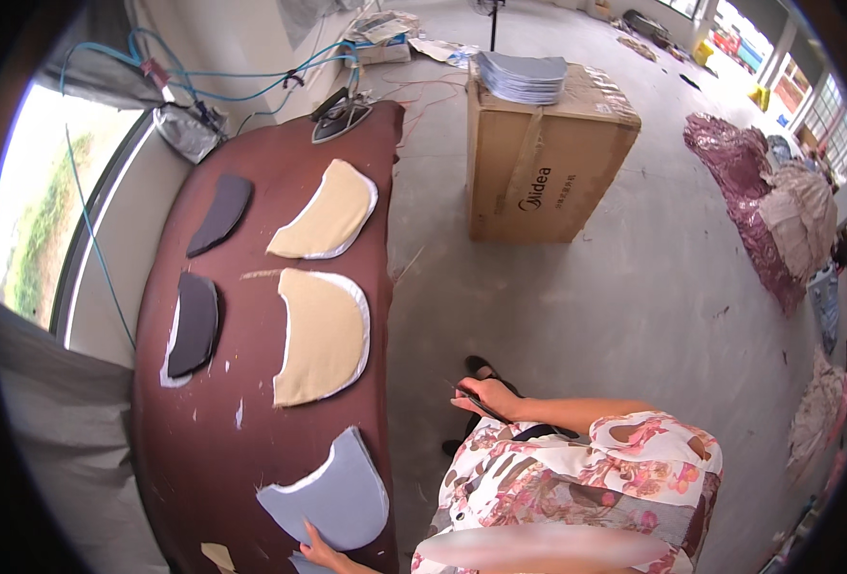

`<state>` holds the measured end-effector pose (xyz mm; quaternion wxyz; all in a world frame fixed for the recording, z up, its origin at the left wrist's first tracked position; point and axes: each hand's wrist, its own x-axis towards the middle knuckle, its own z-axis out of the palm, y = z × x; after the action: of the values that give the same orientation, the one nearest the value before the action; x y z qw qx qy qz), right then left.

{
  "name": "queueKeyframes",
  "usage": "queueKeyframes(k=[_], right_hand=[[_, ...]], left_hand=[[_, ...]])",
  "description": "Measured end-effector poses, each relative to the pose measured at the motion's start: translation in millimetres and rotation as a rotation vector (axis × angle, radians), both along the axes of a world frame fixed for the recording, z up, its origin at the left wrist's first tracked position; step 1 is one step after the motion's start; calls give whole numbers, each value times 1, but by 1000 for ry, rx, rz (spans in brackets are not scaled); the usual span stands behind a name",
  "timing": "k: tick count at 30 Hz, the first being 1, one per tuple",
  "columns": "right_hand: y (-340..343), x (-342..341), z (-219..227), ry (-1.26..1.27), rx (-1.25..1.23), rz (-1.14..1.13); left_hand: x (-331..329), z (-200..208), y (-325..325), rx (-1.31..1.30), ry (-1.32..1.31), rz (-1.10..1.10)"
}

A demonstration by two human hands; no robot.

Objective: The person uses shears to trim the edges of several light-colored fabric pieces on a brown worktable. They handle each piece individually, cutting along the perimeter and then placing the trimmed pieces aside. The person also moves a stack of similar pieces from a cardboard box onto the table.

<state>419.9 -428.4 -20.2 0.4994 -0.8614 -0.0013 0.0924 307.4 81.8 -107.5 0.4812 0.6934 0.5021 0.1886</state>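
A grey-blue curved pad with a white rim along its inner edge lies near the front of the brown-covered table. My left hand rests at its near edge, fingers stretched out and touching it. Another grey-blue piece shows partly beside that hand. In front of my body, over the floor, my right hand is closed around a slim dark tool; its exact kind is hard to make out. Farther up the table lie a beige pad and a second beige pad, both white-edged.
Two dark grey pads, one over white material and one farther off, lie along the window side. An iron stands at the table's far end beneath blue hoses. A cardboard box carries stacked grey-blue pieces. Fabric heaps lie at right.
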Motion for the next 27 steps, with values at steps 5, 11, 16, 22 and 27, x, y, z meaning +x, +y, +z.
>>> queueKeyframes(k=[5, 11, 16, 22, 27], right_hand=[[-57, 24, -11, -165, -15, -67], [-169, 66, -17, -214, -96, -198], [-270, 106, -17, -206, -70, -379], [-348, 117, -17, -192, -88, -558], [-369, 133, -31, -82, -103, -672]], left_hand=[[17, 46, -29, 698, 241, 95], [159, 132, -228, 905, -47, 33], [295, 120, -426, 532, -310, -472], [389, 131, -623, 22, -487, -1058], [464, 143, -715, 66, -502, -1372]])
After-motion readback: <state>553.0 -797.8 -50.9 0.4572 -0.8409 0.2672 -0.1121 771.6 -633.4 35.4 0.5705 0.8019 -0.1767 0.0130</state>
